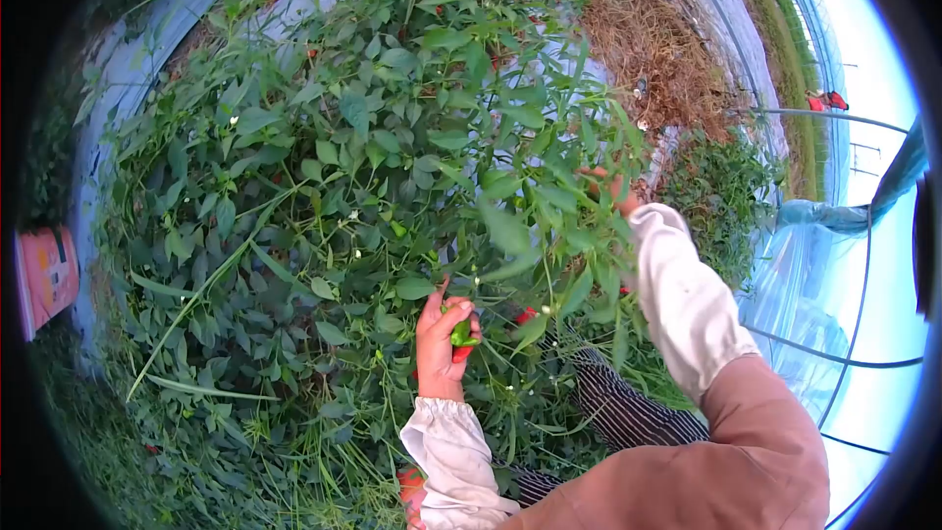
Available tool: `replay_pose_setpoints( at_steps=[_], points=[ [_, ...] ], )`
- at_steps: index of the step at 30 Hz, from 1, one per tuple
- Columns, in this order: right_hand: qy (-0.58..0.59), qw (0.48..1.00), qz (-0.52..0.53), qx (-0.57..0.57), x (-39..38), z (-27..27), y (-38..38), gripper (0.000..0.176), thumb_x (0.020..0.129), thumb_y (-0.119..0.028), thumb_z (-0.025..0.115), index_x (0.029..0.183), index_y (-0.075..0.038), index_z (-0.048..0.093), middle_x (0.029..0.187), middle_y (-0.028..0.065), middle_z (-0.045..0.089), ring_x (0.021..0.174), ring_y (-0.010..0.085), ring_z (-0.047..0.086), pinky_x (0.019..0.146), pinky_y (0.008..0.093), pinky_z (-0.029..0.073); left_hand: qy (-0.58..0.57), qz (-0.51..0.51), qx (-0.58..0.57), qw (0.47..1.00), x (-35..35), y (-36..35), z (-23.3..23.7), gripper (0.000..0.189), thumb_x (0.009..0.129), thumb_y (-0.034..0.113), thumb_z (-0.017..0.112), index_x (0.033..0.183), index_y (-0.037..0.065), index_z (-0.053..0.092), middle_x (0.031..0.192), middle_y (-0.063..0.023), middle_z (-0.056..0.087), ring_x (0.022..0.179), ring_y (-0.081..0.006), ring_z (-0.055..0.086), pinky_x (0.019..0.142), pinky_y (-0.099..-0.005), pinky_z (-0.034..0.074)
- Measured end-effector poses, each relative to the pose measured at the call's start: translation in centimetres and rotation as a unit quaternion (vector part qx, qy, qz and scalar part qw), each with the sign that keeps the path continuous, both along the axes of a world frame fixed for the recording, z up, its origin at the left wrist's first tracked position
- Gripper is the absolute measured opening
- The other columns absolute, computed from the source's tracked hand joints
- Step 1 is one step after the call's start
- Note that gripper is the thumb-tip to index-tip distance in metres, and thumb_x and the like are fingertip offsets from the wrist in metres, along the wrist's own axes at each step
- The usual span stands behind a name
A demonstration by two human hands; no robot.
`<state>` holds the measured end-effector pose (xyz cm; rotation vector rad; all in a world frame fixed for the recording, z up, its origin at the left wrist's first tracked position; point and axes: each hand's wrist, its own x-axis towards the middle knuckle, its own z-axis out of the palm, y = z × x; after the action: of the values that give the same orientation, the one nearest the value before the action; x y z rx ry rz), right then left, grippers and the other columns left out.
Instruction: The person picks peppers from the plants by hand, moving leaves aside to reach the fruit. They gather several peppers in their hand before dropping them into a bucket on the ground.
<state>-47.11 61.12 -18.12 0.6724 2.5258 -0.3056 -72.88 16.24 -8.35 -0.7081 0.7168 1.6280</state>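
Note:
My left hand (442, 348) is closed around peppers low in the plants; a green pepper (461, 332) and a bit of red pepper (461, 353) show at its fingers. My right hand (618, 191) reaches in among the leaves of a pepper plant (549, 186) at the right. Leaves cover most of its fingers, so what they touch is hidden. A red pepper (527, 315) hangs just right of my left hand. Small white flowers and a green pepper (397, 229) show among the foliage above that hand.
A pink bucket or box (49, 275) stands at the far left. Pale ground sheeting (167, 49) runs beside the plants, with dry straw (648, 29) at the upper right. Hoops with clear plastic film (800, 285) rise on the right. Striped trousers (628, 397) show below.

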Motion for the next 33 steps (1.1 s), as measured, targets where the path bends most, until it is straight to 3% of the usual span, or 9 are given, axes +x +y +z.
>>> replay_pose_setpoints(
  at_steps=[1, 13, 17, 19, 21, 23, 26, 28, 33],
  points=[
    [0.013, 0.999, -0.045, -0.014, 5.5, 2.8, -1.6, 0.031, 0.083, -0.027, 0.069, 0.104, -0.005, 0.064, 0.084, 0.0048, 0.064, 0.063, 0.0158, 0.058, 0.051, 0.0304, 0.044, -0.012, 0.005, 0.002, 1.0, 0.0, 0.1, -0.1, 0.058, 0.082, 0.002, 0.065, 0.134, 0.003, 0.039, 0.083, -0.0039, 0.058, 0.06, -0.0144, 0.059, 0.048, -0.0274, 0.049],
    [0.146, 0.827, -0.501, -0.21, -3.7, 6.0, -7.7, 0.022, 0.084, -0.026, 0.068, 0.094, -0.007, 0.067, 0.089, 0.0039, 0.066, 0.071, 0.0154, 0.062, 0.055, 0.0334, 0.048, -0.013, 0.017, 0.003, 1.0, 0.3, 0.5, -0.3, 0.072, 0.082, -0.001, 0.063, 0.145, 0.008, 0.029, 0.085, -0.0034, 0.057, 0.06, -0.0143, 0.058, 0.049, -0.0281, 0.048],
    [0.026, 0.812, -0.536, -0.23, -7.4, 17.8, -8.0, 0.028, 0.087, -0.026, 0.064, 0.102, -0.003, 0.066, 0.094, 0.0053, 0.065, 0.077, 0.0128, 0.059, 0.057, 0.0299, 0.048, -0.027, 0.044, 0.042, 0.998, -0.3, 0.6, 0.5, 0.06, 0.083, 0.0, 0.06, 0.139, 0.004, 0.04, 0.089, -0.0045, 0.056, 0.062, -0.0145, 0.057, 0.048, -0.0282, 0.048],
    [0.305, 0.731, -0.583, -0.18, -9.0, 22.3, -10.4, 0.02, 0.09, -0.019, 0.057, 0.098, -0.002, 0.065, 0.083, 0.0032, 0.061, 0.072, 0.0113, 0.058, 0.064, 0.0266, 0.049, -0.007, 0.063, 0.064, 0.996, -0.5, 0.4, 1.0, 0.053, 0.083, 0.002, 0.059, 0.134, 0.002, 0.046, 0.09, -0.0068, 0.056, 0.065, -0.0166, 0.057, 0.049, -0.0287, 0.049],
    [0.488, 0.673, -0.542, -0.123, -12.5, 27.3, -13.2, 0.019, 0.089, -0.014, 0.056, 0.094, 0.0, 0.066, 0.084, 0.0059, 0.062, 0.071, 0.0137, 0.057, 0.055, 0.0266, 0.048, 0.01, 0.145, 0.217, 0.965, -0.3, 0.1, 0.9, 0.051, 0.082, 0.004, 0.06, 0.131, 0.0, 0.048, 0.091, -0.0098, 0.056, 0.069, -0.0202, 0.058, 0.049, -0.0298, 0.05],
    [0.543, 0.712, -0.437, -0.086, -15.9, 31.5, -17.4, 0.02, 0.088, -0.017, 0.057, 0.091, 0.0, 0.067, 0.082, 0.006, 0.062, 0.069, 0.015, 0.056, 0.058, 0.0303, 0.049, 0.025, 0.165, 0.235, 0.958, -0.1, -0.5, 1.2, 0.05, 0.081, 0.012, 0.062, 0.128, 0.001, 0.05, 0.093, -0.0127, 0.056, 0.074, -0.0243, 0.059, 0.049, -0.031, 0.051],
    [0.458, 0.88, -0.097, -0.087, -21.2, 33.9, -23.4, 0.018, 0.078, -0.019, 0.07, 0.087, -0.004, 0.068, 0.078, 0.0079, 0.064, 0.07, 0.0209, 0.061, 0.062, 0.0345, 0.049, 0.046, 0.197, 0.219, 0.955, -0.7, -0.5, 1.8, 0.049, 0.08, 0.021, 0.061, 0.125, 0.003, 0.052, 0.097, -0.0143, 0.057, 0.078, -0.0296, 0.059, 0.054, -0.0348, 0.054],
    [0.391, 0.888, 0.009, -0.243, -25.9, 31.9, -27.8, 0.021, 0.071, -0.014, 0.077, 0.088, -0.006, 0.069, 0.079, 0.0087, 0.067, 0.069, 0.0246, 0.064, 0.062, 0.0341, 0.05, 0.031, 0.216, 0.193, 0.957, -0.8, -1.0, 2.1, 0.054, 0.078, 0.024, 0.063, 0.126, 0.002, 0.05, 0.105, -0.0171, 0.058, 0.089, -0.0331, 0.061, 0.065, -0.0393, 0.057],
    [0.366, 0.903, 0.086, -0.21, -29.1, 22.1, -34.6, 0.018, 0.078, -0.02, 0.071, 0.09, -0.007, 0.066, 0.084, 0.0089, 0.065, 0.078, 0.027, 0.064, 0.067, 0.0354, 0.052, -0.038, 0.3, 0.189, 0.934, -0.1, -2.9, -0.1, 0.061, 0.077, 0.024, 0.062, 0.132, 0.003, 0.046, 0.119, -0.0164, 0.057, 0.107, -0.0296, 0.058, 0.092, -0.0423, 0.049]
  ],
)
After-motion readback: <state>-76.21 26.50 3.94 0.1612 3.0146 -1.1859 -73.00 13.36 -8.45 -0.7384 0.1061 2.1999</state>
